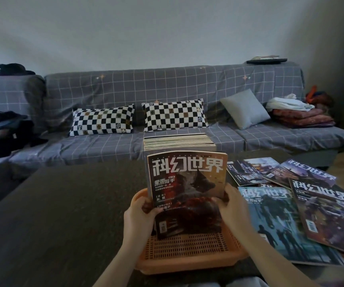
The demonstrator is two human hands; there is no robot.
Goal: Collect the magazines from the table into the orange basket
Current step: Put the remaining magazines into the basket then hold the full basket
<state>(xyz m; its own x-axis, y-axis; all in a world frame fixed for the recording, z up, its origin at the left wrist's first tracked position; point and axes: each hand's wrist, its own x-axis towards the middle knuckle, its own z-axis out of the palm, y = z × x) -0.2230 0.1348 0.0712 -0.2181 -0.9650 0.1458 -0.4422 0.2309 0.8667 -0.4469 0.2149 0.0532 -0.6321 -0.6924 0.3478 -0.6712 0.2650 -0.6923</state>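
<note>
Dim room: grey grid-patterned sofa point(167, 96) with 2 checkered pillows point(102, 119) against a plain wall point(167, 27)

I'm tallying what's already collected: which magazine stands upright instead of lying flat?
The red-covered magazine gripped by both hands, standing in the orange basket; the others lie flat on the table.

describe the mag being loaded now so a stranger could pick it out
Find the orange basket at the dark table's near edge. A stack of magazines stands upright in it; take the frontmost magazine, gripped by both hands. Unlike the bluish ones lying flat to the right, its cover is red-orange.
</note>
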